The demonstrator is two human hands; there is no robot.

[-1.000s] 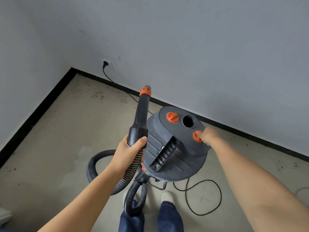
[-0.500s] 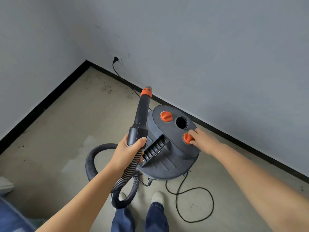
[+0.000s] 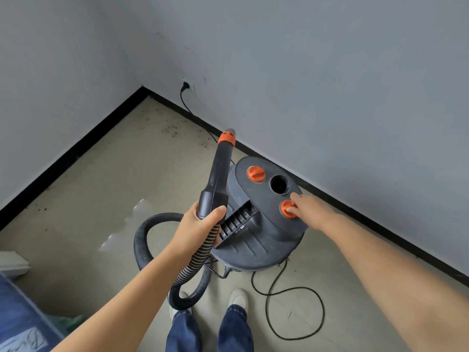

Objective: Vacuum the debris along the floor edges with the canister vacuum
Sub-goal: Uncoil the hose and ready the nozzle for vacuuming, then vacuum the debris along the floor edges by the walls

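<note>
Walls [image 3: 330,72]: grey, two meeting at a corner, black skirting [image 3: 83,143] along the foot of each
Floor [image 3: 101,189]: beige, pale scuffed patch near the hose loop
Vacuum [image 3: 261,240]: dark grey canister, upright on the floor just beside the right-hand wall's skirting; round open port on the lid between two orange knobs
Hose [image 3: 142,240]: black, ribbed, looped on the floor left of the canister and rising into the wand
Wand [image 3: 218,174]: black tube with orange collar near the tip, tilted up and away, tip over the floor edge
Cord [image 3: 299,313]: black, coiled loosely on the floor right of the shoes; a further length runs along the skirting to a plug [image 3: 185,85] in the wall socket near the corner
Left hand [image 3: 200,229]: fingers and thumb wrapped round the wand's base where the hose joins
Right hand [image 3: 312,212]: fingers extended, tips on the nearer knob [image 3: 285,208]; whether they pinch it cannot be told
Far knob [image 3: 255,174]: untouched
Shoes [image 3: 237,298]: pale, below jeans, just behind the canister
Debris [image 3: 172,129]: dark specks scattered on the floor near the corner and along the skirting
</note>
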